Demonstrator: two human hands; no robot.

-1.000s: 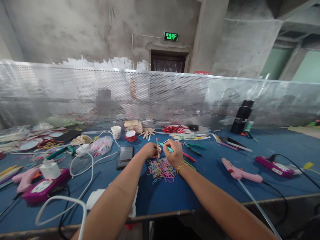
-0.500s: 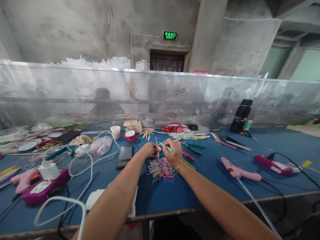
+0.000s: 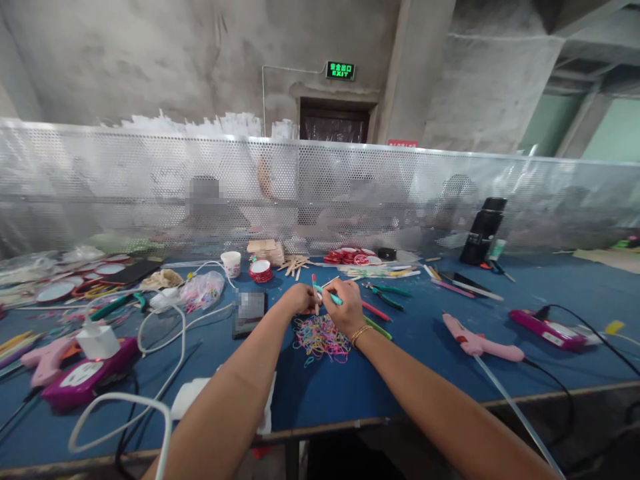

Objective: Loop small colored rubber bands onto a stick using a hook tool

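Observation:
My left hand (image 3: 299, 298) is closed around coloured craft sticks; a red stick (image 3: 315, 291) stands up out of its grip. My right hand (image 3: 345, 305), with a gold bracelet on the wrist, pinches a teal stick (image 3: 327, 295) that crosses toward the left hand. The two hands meet just above a heap of small coloured rubber bands (image 3: 321, 337) on the blue table (image 3: 325, 393). Loose red and green sticks (image 3: 376, 313) lie right of my right hand.
A phone (image 3: 249, 310) lies left of my hands, with a pink glue gun (image 3: 475, 345) to the right and another (image 3: 47, 358) at far left among white cables (image 3: 165, 333). Pliers (image 3: 387, 293), a paper cup (image 3: 231, 264) and a black bottle (image 3: 483, 233) stand farther back. People sit behind the perforated screen (image 3: 320, 193).
Both hands have stayed above the rubber bands; the right hand and its teal stick have shifted slightly toward the left hand.

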